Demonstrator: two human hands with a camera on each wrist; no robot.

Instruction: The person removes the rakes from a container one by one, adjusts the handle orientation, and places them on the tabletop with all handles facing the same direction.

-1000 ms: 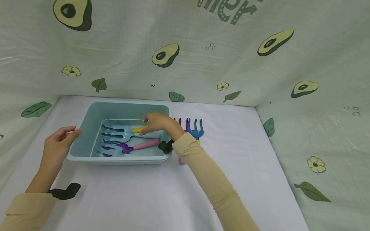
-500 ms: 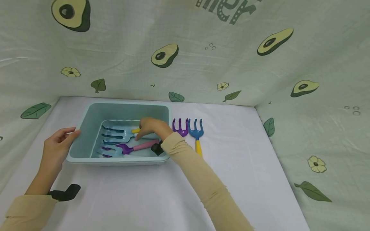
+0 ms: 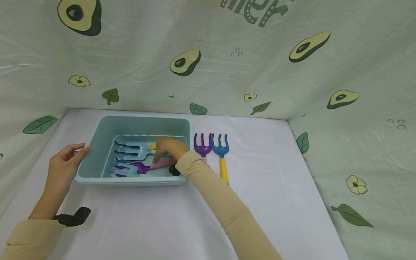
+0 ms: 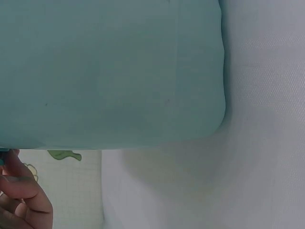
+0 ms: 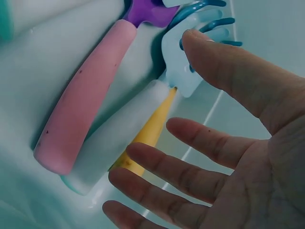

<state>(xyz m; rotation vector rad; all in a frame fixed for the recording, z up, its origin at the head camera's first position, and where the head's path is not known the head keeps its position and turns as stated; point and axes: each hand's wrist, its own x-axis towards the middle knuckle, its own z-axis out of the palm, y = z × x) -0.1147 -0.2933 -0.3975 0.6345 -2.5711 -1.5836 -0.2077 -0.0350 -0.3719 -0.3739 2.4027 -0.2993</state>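
My left hand [image 3: 66, 162] pinches the left rim of a light blue plastic tub [image 3: 130, 181]. My right hand [image 3: 169, 146] is inside the tub's right half. In the right wrist view its fingers spread over a yellow-handled blue garden fork [image 5: 155, 124] and a pale-blue garden fork with a whitish handle [image 5: 119, 124]; whether they touch is unclear. The pale fork lies partly over the blue one. Closer to the tub's front lies a purple garden fork with a pink handle [image 5: 88, 98], its tines overlapped by another pale-blue fork [image 3: 128, 169].
Right of the tub, a purple garden fork [image 3: 203, 148] and a blue garden fork with a yellow handle [image 3: 223, 169] lie side by side on the white cloth [image 3: 276, 187]. My right sleeve hides most of the purple one's handle. A printed curtain [image 3: 146, 90] hangs behind.
My right hand has moved left and toward the tub's front, lower inside it. The forearm's shift uncovers more of the two forks on the cloth. My left hand stays at the rim.
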